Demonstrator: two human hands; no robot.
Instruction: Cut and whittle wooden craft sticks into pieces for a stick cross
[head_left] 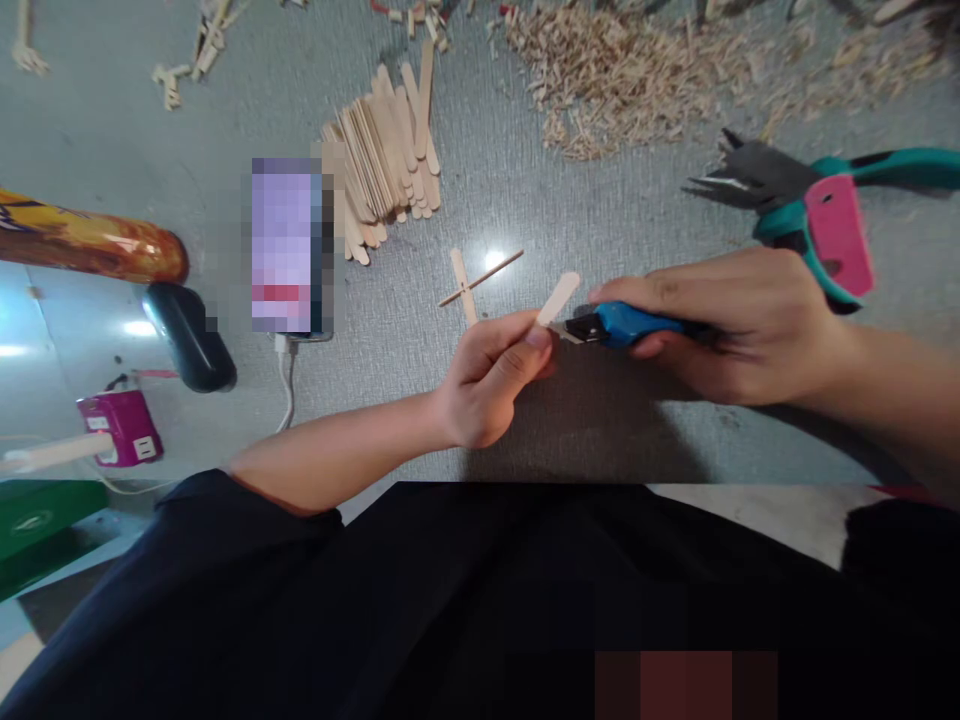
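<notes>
My left hand point(491, 380) is closed on a wooden craft stick point(559, 297), pinched between thumb and fingers, with its rounded end pointing up and to the right. In my right hand point(750, 320) is a blue utility knife point(634, 324), fingers wrapped round its handle. The knife's short blade lies close to the stick beside my left thumb; whether it touches the wood I cannot tell. Just beyond my left hand, another craft stick point(459, 268) lies on the table, with a thin wooden stick point(495, 270) crossing it.
A pile of craft sticks point(375, 150) lies by a phone point(281, 240) on a white cable. Wood shavings point(622, 70) cover the far right. Pliers point(810, 200) with teal and pink handles lie right. At left are an orange can point(97, 245), a dark case point(191, 335) and a purple socket block point(124, 428).
</notes>
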